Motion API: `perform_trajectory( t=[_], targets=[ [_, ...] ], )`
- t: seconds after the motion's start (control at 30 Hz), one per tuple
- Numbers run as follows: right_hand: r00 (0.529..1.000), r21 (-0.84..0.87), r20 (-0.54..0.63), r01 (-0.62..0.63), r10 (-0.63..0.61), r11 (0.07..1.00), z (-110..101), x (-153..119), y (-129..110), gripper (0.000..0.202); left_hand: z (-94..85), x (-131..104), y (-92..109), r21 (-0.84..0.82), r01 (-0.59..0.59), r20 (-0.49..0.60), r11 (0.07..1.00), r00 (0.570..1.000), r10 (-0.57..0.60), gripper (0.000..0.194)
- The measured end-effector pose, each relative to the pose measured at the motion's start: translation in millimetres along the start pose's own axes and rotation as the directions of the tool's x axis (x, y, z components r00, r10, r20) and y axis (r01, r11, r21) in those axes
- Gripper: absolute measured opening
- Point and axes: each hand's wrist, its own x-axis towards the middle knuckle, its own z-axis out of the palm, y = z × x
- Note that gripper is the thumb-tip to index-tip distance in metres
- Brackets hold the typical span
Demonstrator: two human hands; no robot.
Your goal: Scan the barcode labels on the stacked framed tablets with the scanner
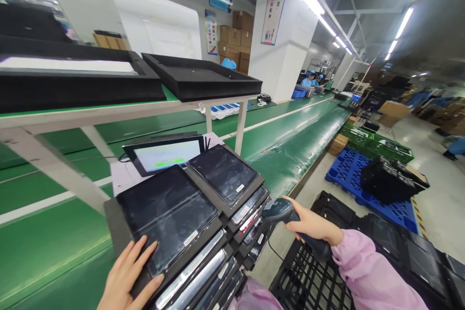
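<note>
My right hand (305, 223) is wrapped round a black handheld barcode scanner (281, 209), its head turned toward the edges of the stacked trays. Fingers spread, my left hand (132, 271) rests on the near corner of the left tablet stack's top. That stack carries a dark tablet (169, 218) in a black foam tray, with a small white label near its edge. Beside it, a second stack is topped by another tablet (223, 173), also labelled. Behind both stands a small display (167, 153) with a lit screen and a green bar.
A raised shelf holds black foam trays (203, 77) over the green conveyor bench (283, 160). On the floor at right are a black crate (308, 276), a blue pallet (348, 174) and more trayed tablets (421, 256). People in blue work far down the line.
</note>
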Motion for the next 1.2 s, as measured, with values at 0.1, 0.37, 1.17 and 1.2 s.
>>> perform_trajectory(
  t=[0.1, 0.37, 1.17, 1.2],
  targets=[
    [1.0, 0.004, -0.012, 0.025, -0.025, 1.0, 0.7, -0.5, -2.4, 0.086, -1.7, 2.0, 2.9, -0.001, -0.003, -0.005, 1.0, 1.0, 0.003, 0.059],
    [1.0, -0.019, 0.011, 0.016, -0.015, 1.0, -1.8, 1.4, -0.1, 0.085, -3.5, 3.9, 7.4, 0.022, 0.011, 0.0, 1.0, 1.0, -0.011, 0.056],
    [0.92, 0.295, 0.391, -0.103, -0.022, 0.95, 151.5, -7.5, -16.3, 0.092, -17.7, 12.9, 32.3, -0.057, 0.107, 0.042, 0.993, 0.994, -0.105, 0.048],
    [0.921, 0.277, 0.389, -0.098, -0.018, 0.956, 159.3, -6.0, -17.3, 0.092, -17.8, 12.8, 32.5, -0.061, 0.099, 0.038, 0.993, 0.995, -0.097, 0.048]
  ],
)
